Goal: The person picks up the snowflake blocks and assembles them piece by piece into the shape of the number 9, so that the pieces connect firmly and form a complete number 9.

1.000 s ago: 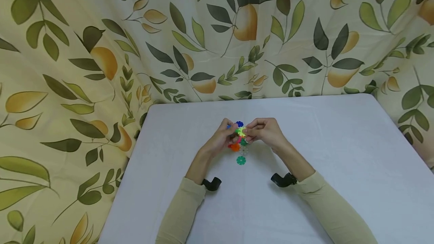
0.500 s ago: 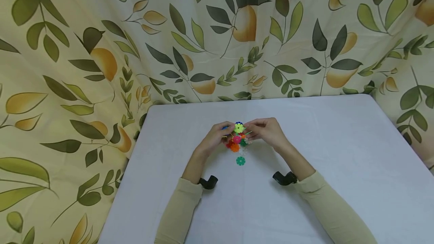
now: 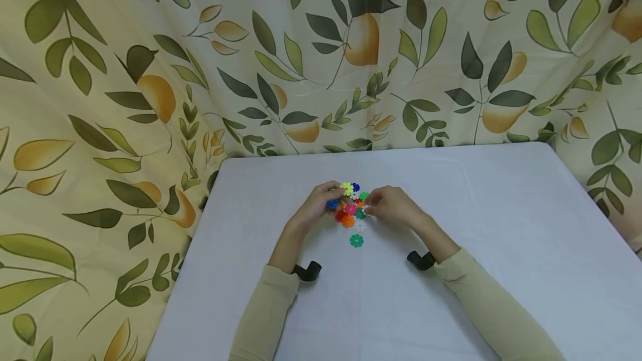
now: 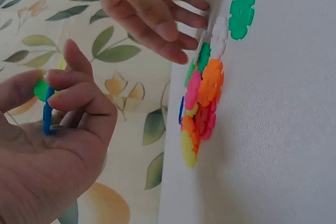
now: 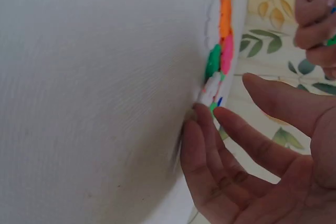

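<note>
My left hand is raised at the left of a small pile of notched, flower-shaped plastic discs. It pinches a yellow disc between thumb and fingers. A blue disc stands within its curled fingers, with a green disc beside it. My right hand is at the pile's right side, fingers loosely bent and nothing visible in them. Its fingertips are close to a white disc; contact is unclear. Pink and orange discs overlap in the pile.
A single green disc lies nearest the person, just in front of the pile. Everything is on a white-covered table. Behind it and to its left hangs a leaf-and-fruit patterned curtain. Black wrist mounts sit at both cuffs.
Earlier both hands met over the yellow disc. Now the right hand has let go and come down toward the pile's right side, while the left hand keeps the yellow disc and has shifted slightly left.
</note>
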Available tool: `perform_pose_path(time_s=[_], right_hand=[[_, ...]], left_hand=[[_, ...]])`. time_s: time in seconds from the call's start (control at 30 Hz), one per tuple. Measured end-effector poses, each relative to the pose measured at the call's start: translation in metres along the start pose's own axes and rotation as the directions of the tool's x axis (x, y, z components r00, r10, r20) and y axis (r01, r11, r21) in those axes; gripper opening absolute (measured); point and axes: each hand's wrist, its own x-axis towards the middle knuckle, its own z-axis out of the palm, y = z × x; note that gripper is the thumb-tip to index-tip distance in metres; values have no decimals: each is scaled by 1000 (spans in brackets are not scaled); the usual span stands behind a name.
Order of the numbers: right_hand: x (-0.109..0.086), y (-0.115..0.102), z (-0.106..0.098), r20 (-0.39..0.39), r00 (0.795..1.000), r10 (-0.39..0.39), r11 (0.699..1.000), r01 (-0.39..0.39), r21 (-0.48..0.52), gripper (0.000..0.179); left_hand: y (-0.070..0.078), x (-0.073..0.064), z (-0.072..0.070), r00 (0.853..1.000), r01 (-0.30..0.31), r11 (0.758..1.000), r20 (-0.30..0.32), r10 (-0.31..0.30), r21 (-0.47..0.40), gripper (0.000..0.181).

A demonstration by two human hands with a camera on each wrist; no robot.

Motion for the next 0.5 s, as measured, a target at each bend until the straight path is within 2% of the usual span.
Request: perform_pose_path(time_s=[0.23, 0.5], right_hand=[[6, 0, 4, 7, 1000, -4, 997, 4, -79, 18], [5, -5, 3, -4, 1000, -3, 997, 3, -71, 15]], left_hand=[[-1, -1, 2, 1000, 11, 998, 24, -10, -67, 23], [-3, 1, 3, 1000, 9, 999, 5, -9, -35, 28]])
